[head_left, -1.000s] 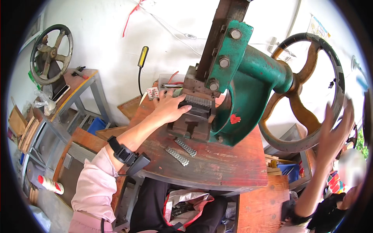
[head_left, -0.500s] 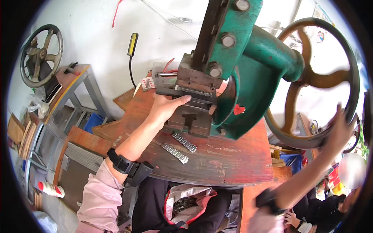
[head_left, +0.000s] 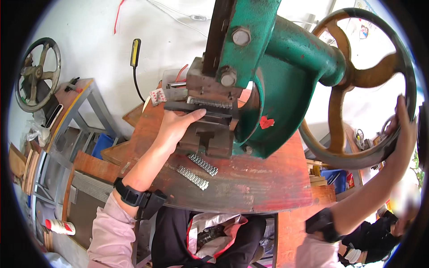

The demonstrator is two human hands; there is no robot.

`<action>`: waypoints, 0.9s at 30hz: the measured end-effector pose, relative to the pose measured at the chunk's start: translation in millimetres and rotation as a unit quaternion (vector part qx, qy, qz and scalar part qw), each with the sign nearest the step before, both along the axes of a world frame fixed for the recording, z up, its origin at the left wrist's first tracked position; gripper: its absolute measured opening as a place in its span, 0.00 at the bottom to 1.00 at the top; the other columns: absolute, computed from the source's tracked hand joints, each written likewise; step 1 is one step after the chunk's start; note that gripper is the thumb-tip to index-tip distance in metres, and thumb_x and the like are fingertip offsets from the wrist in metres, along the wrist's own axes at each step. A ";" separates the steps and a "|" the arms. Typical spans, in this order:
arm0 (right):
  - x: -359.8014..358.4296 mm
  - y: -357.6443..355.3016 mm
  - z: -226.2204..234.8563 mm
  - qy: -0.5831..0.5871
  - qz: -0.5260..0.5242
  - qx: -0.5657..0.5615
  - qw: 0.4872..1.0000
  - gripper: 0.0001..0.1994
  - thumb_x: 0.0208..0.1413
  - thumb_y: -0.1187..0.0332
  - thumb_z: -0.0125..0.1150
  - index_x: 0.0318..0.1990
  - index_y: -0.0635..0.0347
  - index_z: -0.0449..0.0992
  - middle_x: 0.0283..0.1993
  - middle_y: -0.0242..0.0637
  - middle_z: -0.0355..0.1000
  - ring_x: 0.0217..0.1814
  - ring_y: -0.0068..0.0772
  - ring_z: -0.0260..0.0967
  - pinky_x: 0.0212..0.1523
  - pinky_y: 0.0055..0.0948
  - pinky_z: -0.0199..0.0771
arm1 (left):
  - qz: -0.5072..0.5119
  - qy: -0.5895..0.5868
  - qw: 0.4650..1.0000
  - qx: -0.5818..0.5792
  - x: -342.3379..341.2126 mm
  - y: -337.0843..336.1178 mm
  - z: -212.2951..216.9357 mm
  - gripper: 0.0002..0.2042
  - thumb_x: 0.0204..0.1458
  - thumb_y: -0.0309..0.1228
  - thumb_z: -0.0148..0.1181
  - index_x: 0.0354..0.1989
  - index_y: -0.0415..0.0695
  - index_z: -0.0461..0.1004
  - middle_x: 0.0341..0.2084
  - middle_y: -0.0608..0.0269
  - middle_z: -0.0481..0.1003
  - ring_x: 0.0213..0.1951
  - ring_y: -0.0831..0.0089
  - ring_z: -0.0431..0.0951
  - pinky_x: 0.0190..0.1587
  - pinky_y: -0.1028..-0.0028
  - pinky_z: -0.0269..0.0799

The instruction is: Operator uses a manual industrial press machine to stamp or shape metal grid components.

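Observation:
A green hand press (head_left: 277, 85) stands on a worn reddish wooden table (head_left: 250, 187). My left hand (head_left: 174, 127) reaches into the press's die area (head_left: 208, 116), fingers on a dark flat metal strip lying under the toothed punch. My right hand (head_left: 400, 134) grips the rim of the press's large rusty flywheel (head_left: 357, 80) on the right. Two toothed metal strips (head_left: 196, 170) lie on the table just in front of the press base.
A second handwheel (head_left: 35, 73) stands at the far left above a grey metal workbench (head_left: 85, 107). A yellow-and-black tool (head_left: 135, 47) hangs on the white wall. A white-and-red bottle (head_left: 60, 227) lies on the floor lower left. Blue bins sit under the benches.
My right hand has slid down the flywheel rim as the wheel turned. My left hand stays at the die. The view has moved closer to the press.

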State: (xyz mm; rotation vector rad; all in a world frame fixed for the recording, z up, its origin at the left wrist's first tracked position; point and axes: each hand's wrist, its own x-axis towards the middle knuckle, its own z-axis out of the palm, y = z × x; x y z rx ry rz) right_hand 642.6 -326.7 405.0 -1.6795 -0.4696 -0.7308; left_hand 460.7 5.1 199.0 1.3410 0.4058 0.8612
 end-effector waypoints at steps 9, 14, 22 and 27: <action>-19.7 28.6 -99.7 -0.066 0.022 0.168 0.983 0.13 0.52 0.75 0.58 0.45 0.66 0.66 0.31 0.32 0.66 0.20 0.17 0.62 0.20 0.19 0.64 | -0.032 -0.042 0.998 0.020 3.1 3.4 -7.8 0.25 0.41 0.29 0.70 0.48 0.37 0.68 0.43 0.61 0.73 0.46 0.75 0.71 0.54 0.73 0.64; -2.2 -8.2 -0.8 -0.048 -0.015 -0.073 0.996 0.13 0.51 0.61 0.60 0.32 0.63 0.68 0.14 0.28 0.60 0.13 0.19 0.58 0.16 0.20 0.59 | 0.246 0.058 0.938 0.238 4.5 7.6 -13.1 0.41 0.38 0.37 0.73 0.57 0.32 0.54 0.45 0.52 0.69 0.50 0.63 0.68 0.55 0.66 0.62; 13.8 31.3 123.2 -0.107 0.000 -0.339 0.935 0.15 0.49 0.58 0.55 0.18 0.56 0.65 0.12 0.27 0.59 0.11 0.17 0.57 0.14 0.21 0.59 | 0.228 0.186 0.799 0.525 -56.0 -2.1 5.5 0.25 0.41 0.40 0.68 0.44 0.37 0.70 0.37 0.47 0.72 0.45 0.51 0.67 0.50 0.61 0.62; 16.3 36.3 133.0 -0.106 0.037 -0.347 0.931 0.15 0.46 0.55 0.61 0.28 0.57 0.70 0.18 0.26 0.62 0.16 0.16 0.58 0.19 0.17 0.61 | 0.122 0.202 0.785 0.573 -157.1 -19.3 -36.4 0.17 0.37 0.34 0.70 0.35 0.41 0.73 0.36 0.55 0.72 0.42 0.53 0.68 0.47 0.60 0.64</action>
